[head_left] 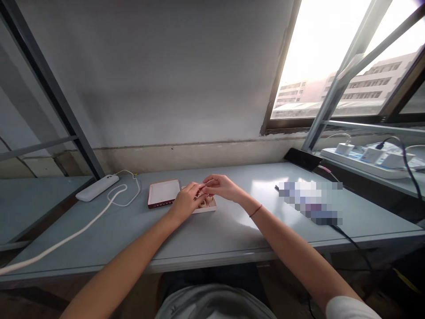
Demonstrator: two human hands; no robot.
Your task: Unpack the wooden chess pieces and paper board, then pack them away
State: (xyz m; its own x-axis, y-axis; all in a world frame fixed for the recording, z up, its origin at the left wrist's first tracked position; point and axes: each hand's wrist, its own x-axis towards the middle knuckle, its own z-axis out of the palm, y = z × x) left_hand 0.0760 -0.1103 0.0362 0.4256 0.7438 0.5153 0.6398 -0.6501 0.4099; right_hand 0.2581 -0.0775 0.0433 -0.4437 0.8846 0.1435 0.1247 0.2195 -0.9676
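Note:
A small shallow open box sits on the desk in front of me, holding several round, pale chess pieces with dark characters. My left hand lies over its left part, fingers stretched across the pieces and thumb apart from them. Above the right part, my right hand has thumb and fingers pinched together close to the left fingertips. What is in that pinch is hidden. To the left of the box lies its dark red lid, white inside facing up.
On the grey desk, a white power bank or similar device lies at left with a white cable. At right are a blurred-out object and a dark cable. A power strip with chargers stands beyond. Metal posts rise at both sides.

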